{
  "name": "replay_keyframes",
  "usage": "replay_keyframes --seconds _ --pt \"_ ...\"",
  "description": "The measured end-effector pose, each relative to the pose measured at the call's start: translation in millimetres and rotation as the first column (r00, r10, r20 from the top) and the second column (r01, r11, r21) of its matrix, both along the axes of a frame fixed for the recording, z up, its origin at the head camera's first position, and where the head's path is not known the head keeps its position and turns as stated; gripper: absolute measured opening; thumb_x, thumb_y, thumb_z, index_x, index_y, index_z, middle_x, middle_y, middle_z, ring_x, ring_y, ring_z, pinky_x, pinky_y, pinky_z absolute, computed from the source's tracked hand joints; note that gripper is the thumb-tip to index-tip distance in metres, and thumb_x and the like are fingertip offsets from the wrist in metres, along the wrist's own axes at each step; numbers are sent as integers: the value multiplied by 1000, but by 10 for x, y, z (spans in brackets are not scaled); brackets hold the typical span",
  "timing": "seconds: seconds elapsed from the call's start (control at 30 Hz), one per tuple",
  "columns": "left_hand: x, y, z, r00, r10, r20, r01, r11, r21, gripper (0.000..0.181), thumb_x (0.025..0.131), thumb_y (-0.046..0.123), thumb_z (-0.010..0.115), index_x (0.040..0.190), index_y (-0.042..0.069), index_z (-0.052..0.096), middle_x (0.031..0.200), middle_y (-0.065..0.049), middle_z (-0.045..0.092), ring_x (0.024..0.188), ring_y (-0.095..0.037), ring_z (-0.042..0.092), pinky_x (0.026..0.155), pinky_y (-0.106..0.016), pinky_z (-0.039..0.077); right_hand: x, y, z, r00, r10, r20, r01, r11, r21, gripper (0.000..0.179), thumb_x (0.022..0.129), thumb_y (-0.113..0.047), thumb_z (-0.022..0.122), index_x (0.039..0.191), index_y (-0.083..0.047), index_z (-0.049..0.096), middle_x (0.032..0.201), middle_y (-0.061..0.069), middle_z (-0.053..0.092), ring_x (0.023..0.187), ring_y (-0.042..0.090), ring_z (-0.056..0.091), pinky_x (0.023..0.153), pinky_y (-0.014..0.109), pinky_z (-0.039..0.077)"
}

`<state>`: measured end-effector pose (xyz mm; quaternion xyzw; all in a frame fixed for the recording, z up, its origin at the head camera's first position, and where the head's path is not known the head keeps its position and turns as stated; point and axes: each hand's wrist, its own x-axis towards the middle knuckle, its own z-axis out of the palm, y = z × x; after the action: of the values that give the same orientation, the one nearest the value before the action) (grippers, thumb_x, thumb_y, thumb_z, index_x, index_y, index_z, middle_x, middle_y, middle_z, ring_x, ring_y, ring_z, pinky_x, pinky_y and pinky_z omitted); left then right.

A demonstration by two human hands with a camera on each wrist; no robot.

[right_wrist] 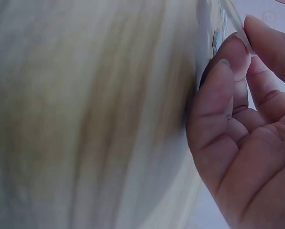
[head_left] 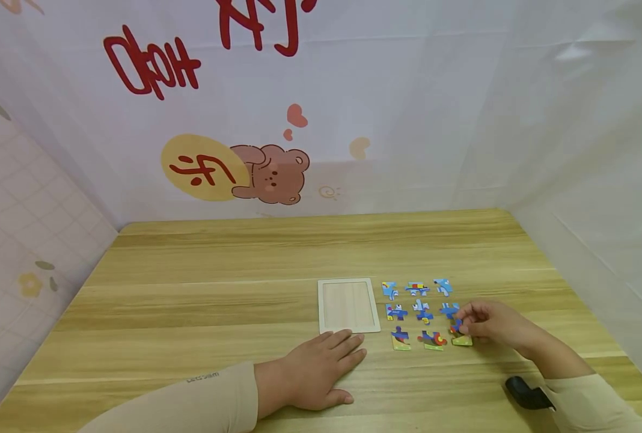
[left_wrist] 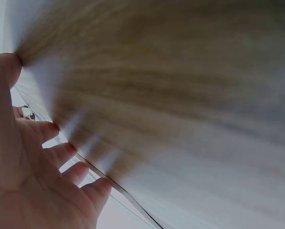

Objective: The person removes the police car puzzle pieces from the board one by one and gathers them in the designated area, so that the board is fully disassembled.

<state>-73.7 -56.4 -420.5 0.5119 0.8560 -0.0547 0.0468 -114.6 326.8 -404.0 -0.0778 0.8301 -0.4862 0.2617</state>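
Observation:
My right hand (head_left: 491, 326) pinches a jigsaw piece (head_left: 462, 341) with a yellow-green lower edge and a red and blue upper part. In the right wrist view the piece (right_wrist: 237, 25) shows edge-on between thumb and fingers. Several other jigsaw pieces (head_left: 433, 340) lie apart in rows to its left and beyond it. My left hand (head_left: 317, 370) rests palm down on the table, fingers straight and spread. Its fingertips lie at the near edge of a pale wooden puzzle frame (head_left: 375, 307), whose recess holds no pieces.
The wood-grain table (head_left: 202, 258) runs back to a white cloth wall (head_left: 434, 120) with a printed bear. Side cloths border it left and right. A black curved object (head_left: 528, 394) is beside the right forearm.

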Motion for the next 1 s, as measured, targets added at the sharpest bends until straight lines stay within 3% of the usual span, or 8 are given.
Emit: replay_keyframes --seconds 0.2,0.7,1.0 --pt "3 -3 5 1000 -1 3 1 1000 -1 69 98 58 34 151 15 32 157 -4 28 143 -22 28 110 -36 33 15 18 5 1000 -4 21 3 1000 29 28 92 -7 62 111 12 55 86 5 56 71 10 51 60 22 45" --pt "0 -4 10 1000 1 2 -1 1000 5 69 98 59 35 151 16 32 157 -4 28 143 -21 28 110 -36 33 57 -63 16 994 10 -109 8 986 164 15 88 0 63 101 8 62 83 5 62 66 8 52 56 23 46" --pt "3 -6 6 1000 -2 -9 2 1000 1 69 98 60 33 152 16 32 157 -3 28 143 -21 28 110 -35 33 57 -61 -4 990 19 -143 8 983 183 12 87 2 63 98 8 63 84 6 64 64 6 50 54 23 45"
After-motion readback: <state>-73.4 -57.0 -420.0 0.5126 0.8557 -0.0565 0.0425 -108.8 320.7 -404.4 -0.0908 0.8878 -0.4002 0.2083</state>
